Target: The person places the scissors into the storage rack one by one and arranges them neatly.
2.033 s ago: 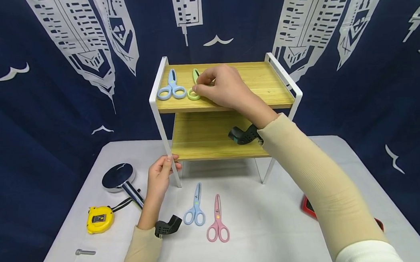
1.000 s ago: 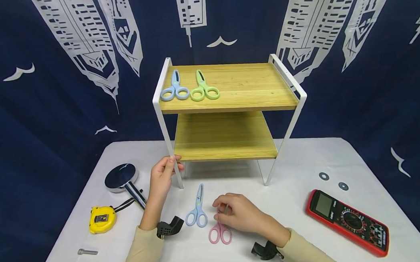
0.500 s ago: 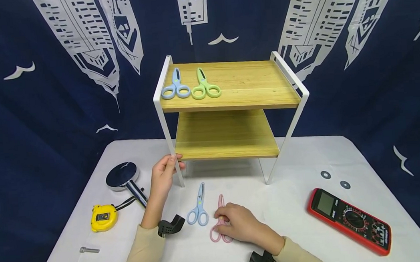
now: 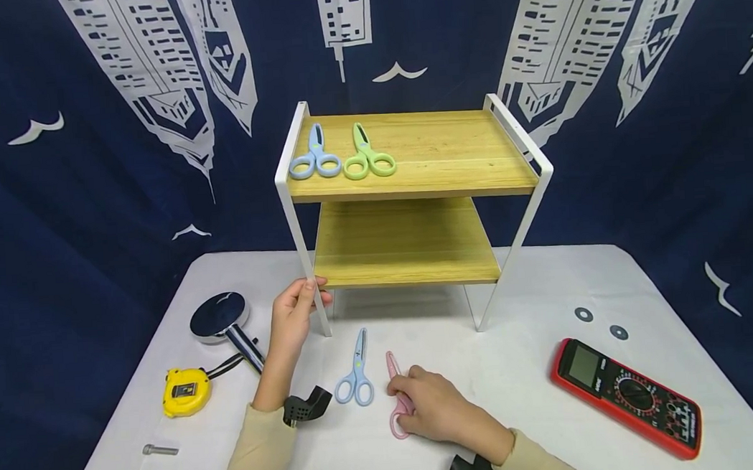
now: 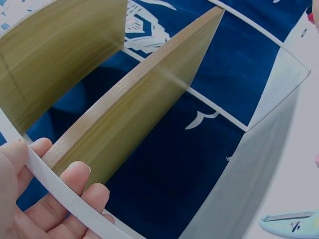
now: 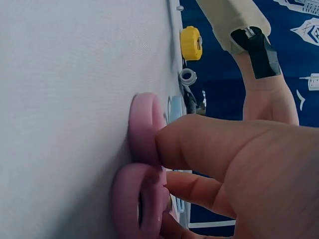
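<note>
My left hand point(image 4: 293, 313) grips the white front left leg point(image 4: 301, 247) of a two-tier wooden shelf, with fingers curled round it beside the lower board point(image 5: 134, 94). On the table, pink scissors point(image 4: 392, 364) lie under my right hand point(image 4: 434, 406), which pinches them near the handles. In the right wrist view the thumb touches one pink handle loop point(image 6: 144, 127), and other fingers reach the far side. Blue scissors point(image 4: 357, 373) lie just left of them. Another blue pair point(image 4: 315, 152) and a green pair point(image 4: 365, 154) rest side by side on the upper board point(image 4: 449, 151).
Left of the shelf lie a chrome shower head point(image 4: 221, 316), a yellow tape measure point(image 4: 185, 392) and a bolt point(image 4: 160, 449). Two washers point(image 4: 584, 314) and a red multimeter point(image 4: 629, 397) lie at right. A dark blue patterned curtain point(image 4: 246, 214) hangs behind.
My right hand has left the green scissors on the upper board and come down to the pink scissors, which have turned slightly, tips leftward. The left hand keeps hold of the leg.
</note>
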### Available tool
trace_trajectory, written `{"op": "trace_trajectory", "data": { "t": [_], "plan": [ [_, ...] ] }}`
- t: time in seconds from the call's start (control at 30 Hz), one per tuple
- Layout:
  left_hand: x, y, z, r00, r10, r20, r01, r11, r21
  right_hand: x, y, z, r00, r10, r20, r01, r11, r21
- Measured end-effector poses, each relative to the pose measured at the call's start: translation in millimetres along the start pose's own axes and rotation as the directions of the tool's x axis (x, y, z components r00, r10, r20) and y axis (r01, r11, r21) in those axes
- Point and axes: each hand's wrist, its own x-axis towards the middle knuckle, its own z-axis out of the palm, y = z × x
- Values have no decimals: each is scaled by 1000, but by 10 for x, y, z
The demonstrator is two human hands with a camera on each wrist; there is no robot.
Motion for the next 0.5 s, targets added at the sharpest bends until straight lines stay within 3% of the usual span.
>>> {"op": "trace_trajectory", "data": {
  "t": [0.27,0.5],
  "plan": [
    [-1,-6,-4,1000,3,3,-3,1000,-9,17,60,-17,1000,-19,4,19,999,35],
    [-9,1,9,1000,16,-4,-16,1000,-8,45,189,-48,997,3,80,-21,974,225]
  ]
}}
